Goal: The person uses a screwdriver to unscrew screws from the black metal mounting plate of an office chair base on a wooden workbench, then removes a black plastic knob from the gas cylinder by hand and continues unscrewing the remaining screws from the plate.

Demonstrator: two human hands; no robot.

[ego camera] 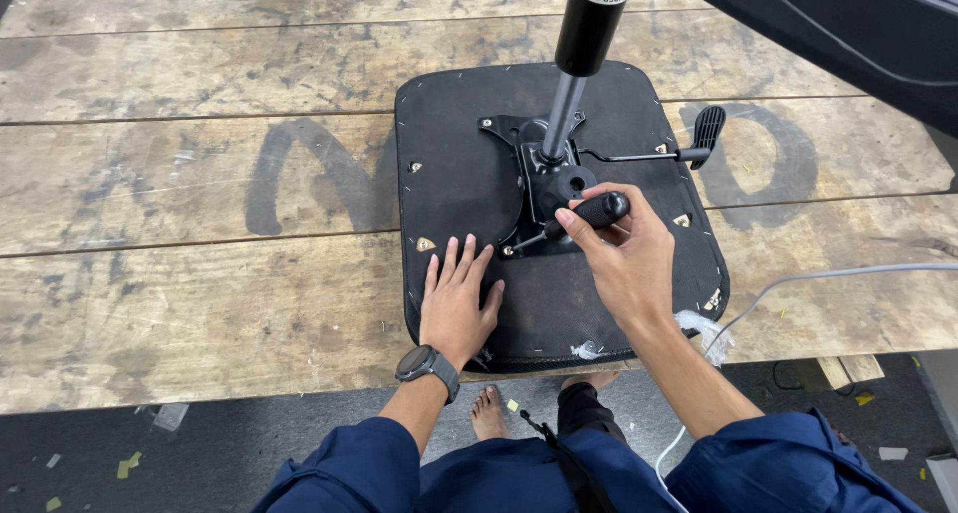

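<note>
The right hand (627,263) pinches a black-handled screwdriver (584,217), its shaft slanting down-left to a screw on the black mounting plate (524,189) (left hand (456,298) spread flat on the upturned seat base (459,174)).

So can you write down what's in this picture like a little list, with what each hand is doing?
place: wooden workbench with worn painted marks
main thing: upside-down black chair seat with a metal mounting plate
sticking up: gas lift column rising from the plate
side part: lever with a black paddle, pointing right
left hand: flat on the seat, holding nothing, fingers spread
right hand: closed around a black-handled screwdriver, tip at the plate's front-left corner
wrist: dark watch on the left arm
</note>
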